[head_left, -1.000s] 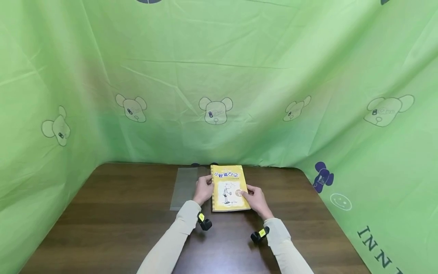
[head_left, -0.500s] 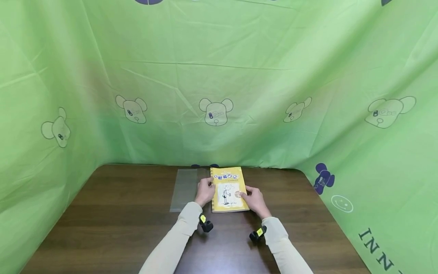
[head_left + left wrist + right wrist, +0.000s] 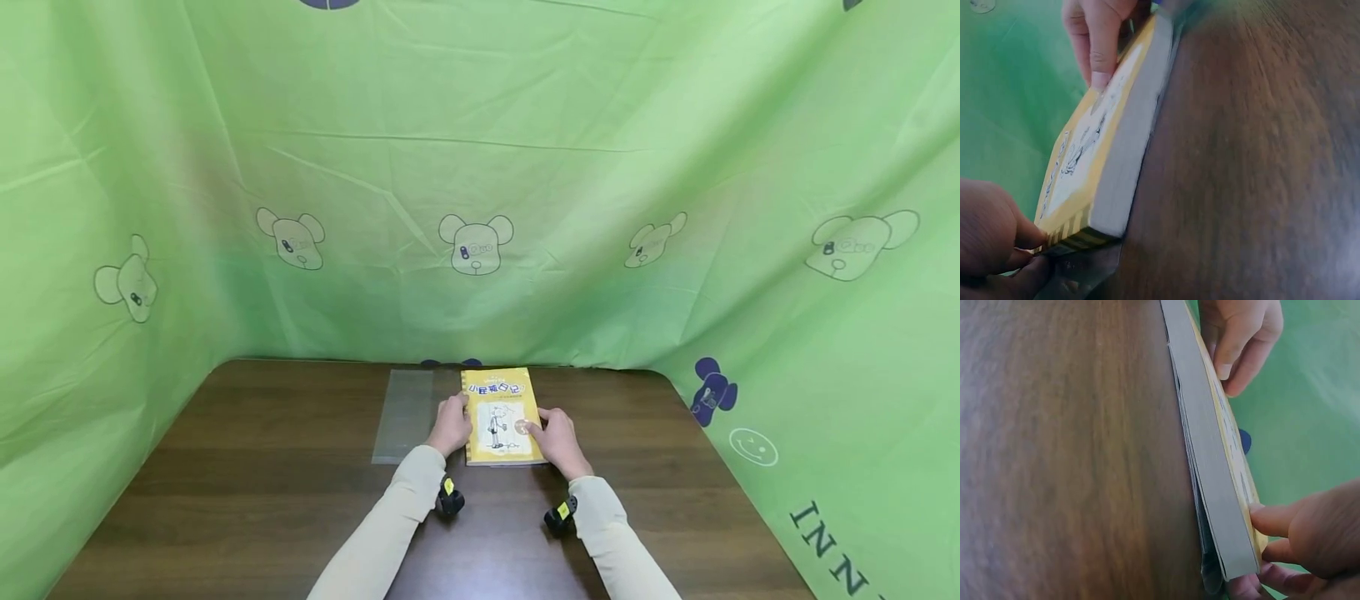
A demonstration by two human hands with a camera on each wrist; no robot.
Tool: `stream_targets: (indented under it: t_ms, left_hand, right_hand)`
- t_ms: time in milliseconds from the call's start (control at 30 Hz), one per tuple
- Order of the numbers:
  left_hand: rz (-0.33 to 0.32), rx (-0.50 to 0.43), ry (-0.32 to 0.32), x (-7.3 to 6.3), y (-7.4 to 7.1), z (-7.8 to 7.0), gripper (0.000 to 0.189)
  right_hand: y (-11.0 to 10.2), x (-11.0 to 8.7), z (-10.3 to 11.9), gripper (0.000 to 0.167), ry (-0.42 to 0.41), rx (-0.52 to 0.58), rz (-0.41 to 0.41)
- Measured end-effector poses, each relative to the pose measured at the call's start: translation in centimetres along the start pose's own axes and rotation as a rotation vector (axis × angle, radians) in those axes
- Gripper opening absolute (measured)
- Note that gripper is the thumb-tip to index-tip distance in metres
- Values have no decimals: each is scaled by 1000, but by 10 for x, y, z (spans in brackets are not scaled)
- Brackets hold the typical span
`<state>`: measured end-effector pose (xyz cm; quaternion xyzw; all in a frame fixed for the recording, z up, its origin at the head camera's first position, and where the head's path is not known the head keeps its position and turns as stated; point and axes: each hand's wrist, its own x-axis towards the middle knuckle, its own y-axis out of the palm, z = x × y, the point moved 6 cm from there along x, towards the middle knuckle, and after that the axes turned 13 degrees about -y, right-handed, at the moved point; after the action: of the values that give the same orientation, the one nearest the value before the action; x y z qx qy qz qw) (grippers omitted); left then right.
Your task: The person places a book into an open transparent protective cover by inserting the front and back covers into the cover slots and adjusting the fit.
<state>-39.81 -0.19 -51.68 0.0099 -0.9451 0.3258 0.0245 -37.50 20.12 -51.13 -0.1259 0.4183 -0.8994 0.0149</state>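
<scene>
A yellow paperback book [image 3: 497, 417] lies face up near the back of the table, its cover showing a cartoon figure. My left hand [image 3: 451, 423] holds the book's spine edge, fingers bent against the striped spine in the left wrist view. At the opposite edge, my right hand [image 3: 557, 443] grips the book, thumb on the front cover and fingers at the side and below. A clear plastic book cover [image 3: 405, 417] spreads flat to the left of the book. Part of that film [image 3: 1212, 572] shows beneath the book's pages in the right wrist view; the rest underneath is hidden.
The dark wooden table [image 3: 262, 500] has rounded back corners. Green printed cloth [image 3: 480, 317] hangs behind it and along both sides. A black wrist camera [image 3: 450, 498] is strapped to the left wrist, another camera [image 3: 560, 517] to the right.
The left hand has slid slightly down the spine edge toward me, and its fingers have drawn in. The right hand keeps its grip, and the book stays almost in place.
</scene>
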Motion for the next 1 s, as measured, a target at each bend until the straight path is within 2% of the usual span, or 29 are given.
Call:
stream_targets:
  t_ms: [167, 367, 467, 600, 733, 867, 1000]
  left_hand:
    - [40, 83, 62, -3, 2, -7, 16]
    - [68, 79, 22, -4, 2, -5, 13]
    - [81, 77, 1, -5, 2, -4, 24]
    - [85, 75, -11, -5, 1, -5, 33]
    - [74, 94, 6, -4, 2, -6, 29]
    - [32, 180, 45, -4, 6, -8, 25]
    - [30, 274, 32, -6, 12, -10, 34]
  right_hand:
    - [0, 0, 1, 45, 11, -25, 14]
    - [-1, 1, 1, 37, -23, -21, -3]
    - [-1, 2, 1, 35, -30, -14, -7]
    - [0, 2, 1, 38, -19, -7, -1]
    - [1, 1, 2, 41, -16, -17, 3]
    - [1, -1, 2, 42, -17, -26, 9]
    - [2, -3, 0, 44, 4, -21, 18]
